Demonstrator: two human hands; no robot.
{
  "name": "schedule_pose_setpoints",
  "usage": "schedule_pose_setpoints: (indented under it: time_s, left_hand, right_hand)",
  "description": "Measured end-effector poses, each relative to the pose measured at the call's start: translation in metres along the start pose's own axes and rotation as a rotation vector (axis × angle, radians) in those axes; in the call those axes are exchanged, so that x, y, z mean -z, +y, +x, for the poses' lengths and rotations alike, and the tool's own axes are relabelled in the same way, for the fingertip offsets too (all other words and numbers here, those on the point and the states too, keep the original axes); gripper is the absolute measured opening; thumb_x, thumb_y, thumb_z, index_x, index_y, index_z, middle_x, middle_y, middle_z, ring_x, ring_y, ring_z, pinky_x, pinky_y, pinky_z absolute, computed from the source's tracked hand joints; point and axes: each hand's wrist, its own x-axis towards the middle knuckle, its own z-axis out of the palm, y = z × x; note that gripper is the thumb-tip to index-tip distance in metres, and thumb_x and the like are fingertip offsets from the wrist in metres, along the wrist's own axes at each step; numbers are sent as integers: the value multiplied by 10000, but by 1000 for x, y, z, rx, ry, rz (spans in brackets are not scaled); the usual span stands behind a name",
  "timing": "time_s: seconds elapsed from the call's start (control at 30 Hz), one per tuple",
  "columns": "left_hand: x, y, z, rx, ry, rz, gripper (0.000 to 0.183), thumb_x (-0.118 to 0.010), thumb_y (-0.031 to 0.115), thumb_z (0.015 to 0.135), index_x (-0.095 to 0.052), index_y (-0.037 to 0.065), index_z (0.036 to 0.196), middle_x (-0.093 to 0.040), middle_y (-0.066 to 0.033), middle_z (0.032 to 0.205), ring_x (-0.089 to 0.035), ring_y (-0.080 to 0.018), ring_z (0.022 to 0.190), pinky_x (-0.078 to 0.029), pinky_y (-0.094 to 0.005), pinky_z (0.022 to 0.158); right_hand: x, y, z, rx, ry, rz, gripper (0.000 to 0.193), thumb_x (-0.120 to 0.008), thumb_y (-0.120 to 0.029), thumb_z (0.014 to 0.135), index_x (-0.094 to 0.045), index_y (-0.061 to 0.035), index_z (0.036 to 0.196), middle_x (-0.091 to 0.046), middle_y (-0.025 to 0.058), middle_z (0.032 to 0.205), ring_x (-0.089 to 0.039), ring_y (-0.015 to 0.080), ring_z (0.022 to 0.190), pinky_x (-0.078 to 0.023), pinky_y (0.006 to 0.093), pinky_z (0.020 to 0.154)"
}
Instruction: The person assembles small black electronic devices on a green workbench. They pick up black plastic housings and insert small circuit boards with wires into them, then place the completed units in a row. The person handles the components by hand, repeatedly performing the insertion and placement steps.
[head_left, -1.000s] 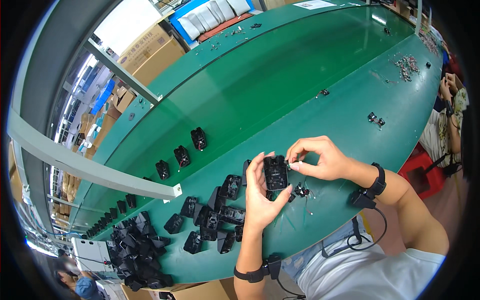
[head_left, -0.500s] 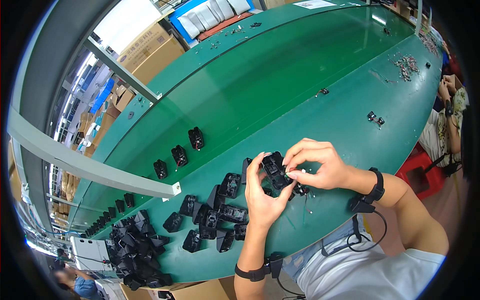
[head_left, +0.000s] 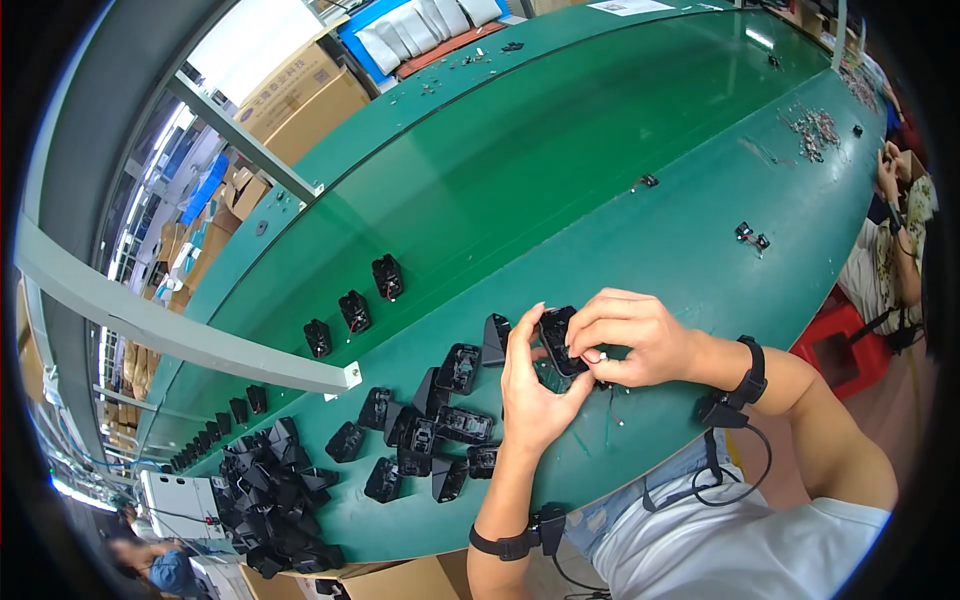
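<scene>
Black housing (head_left: 553,335) was held over the green bench (head_left: 680,250), toward its near edge, tilted, with its hollow side up. Vs half a second ago: right fingers had come further across it, hiding much of the cavity that showed then; housing sat slightly further right. Loose shells kept their layout.

Relative to hands: housing lay between the two. Left hand (head_left: 532,395) gripped it, fingers along its left side, thumb at its near end. Right hand (head_left: 635,340) was pinched around a small red-and-white piece (head_left: 595,356), fingers over the housing's right part; exact contact inside was hidden. Each wrist wore a black band.

Just left of left hand: loose black shells (head_left: 463,425) scattered on the bench, some touching. Beyond them, at the bench's left end by the near edge: heaped black shells (head_left: 275,500), with a white box-shaped unit (head_left: 180,505) beside.

Along the bench's far edge: glossy green strip carrying three wired housings (head_left: 354,312) and a row of more (head_left: 240,411) further left.

Right of right hand: small black wired parts (head_left: 752,236), well apart. Wire heap (head_left: 813,133) near the bench's right end. Red stool (head_left: 845,340) past the near edge.
</scene>
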Motion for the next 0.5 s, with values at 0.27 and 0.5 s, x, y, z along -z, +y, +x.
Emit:
schedule_pose_setpoints:
  time_s: [0.27,0.5]
  left_hand:
    - [-1,2,1,-101,66,145,847,-853,64,655,-472,3,1409,-575,-177,1250,-622,-276,1076,-550,-366,831]
    - [-1,3,4,-166,142,193,823,-847,57,658,-487,-12,1396,-593,-179,1214,-642,-288,1029,-558,-359,790]
  right_hand:
    - [-3,-3,1,-76,45,54,134,-707,14,737,-694,-43,858,-703,72,909,-658,218,817,-512,336,756]
    - [-4,-4,0,-230,69,188,117,-683,14,761,-671,-45,862,-704,69,905,-659,194,841,-467,333,811]
